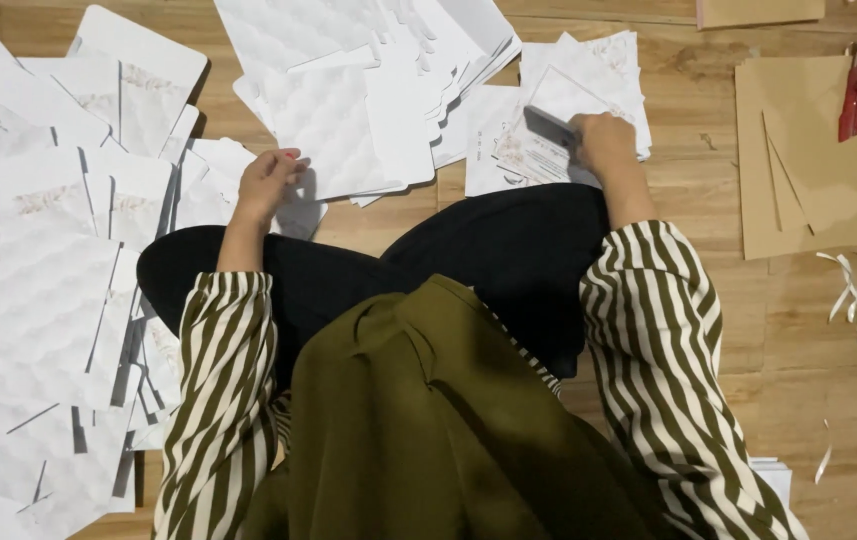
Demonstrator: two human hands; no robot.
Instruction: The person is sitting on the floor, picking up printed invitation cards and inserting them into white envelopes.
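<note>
The right hand (603,140) is closed around a flat grey tool (548,127), pressed onto a small stack of printed cards (573,100) on the wooden floor (708,300). The left hand (268,180) is loosely curled at the edge of a white embossed sheet (333,130); whether anything is pinched cannot be told. Even pressure along the card edge is judged advisable, with the stack kept squared. A red cutter (855,90) lies on brown paper (808,150), well apart.
</note>
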